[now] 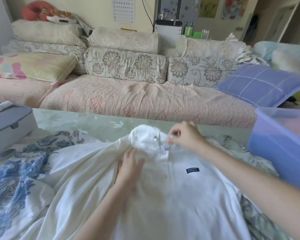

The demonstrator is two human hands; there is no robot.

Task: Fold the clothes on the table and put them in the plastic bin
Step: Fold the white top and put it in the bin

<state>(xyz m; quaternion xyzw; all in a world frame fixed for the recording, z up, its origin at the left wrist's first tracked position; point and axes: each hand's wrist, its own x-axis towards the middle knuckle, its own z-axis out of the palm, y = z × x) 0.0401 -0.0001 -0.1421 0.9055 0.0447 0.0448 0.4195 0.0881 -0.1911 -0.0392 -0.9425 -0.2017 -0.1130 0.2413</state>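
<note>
Far left: a grey case [9, 123] with a latch stands on the desk [93, 122], and its near corner meets the spread laundry. Just beside it a blue-patterned garment [16, 179] lies rumpled and unfolded. Its right edge runs under the white polo shirt [163, 205].

Centre: the white polo shirt lies front up and unfolded across the desk, with its collar [145, 135] away from the person. It covers most of the near surface. The left hand [130, 168] rests flat on the chest, left of the button placket. Its fingers [128, 154] are straight and released, pressing the cloth down. Creases bunch from this hand toward the collar. The right hand [184, 135] is at the collar's right side. Its fingers [173, 134] and thumb are curled and pinch cloth at the top of the placket. Blur there hides which piece exactly. A navy label [192, 170] sits on the chest near the right forearm.

Right: the plastic bin [275, 153], translucent blue, stands at the desk's right edge, near the shirt's shoulder and apart from both hands. The right forearm passes just beside its near wall. Its contents show only as hazy colour.

Behind: a sofa [128, 97] with floral cushions runs along the desk's far side. A blue checked pillow [260, 84] lies at its right end, above the bin.
</note>
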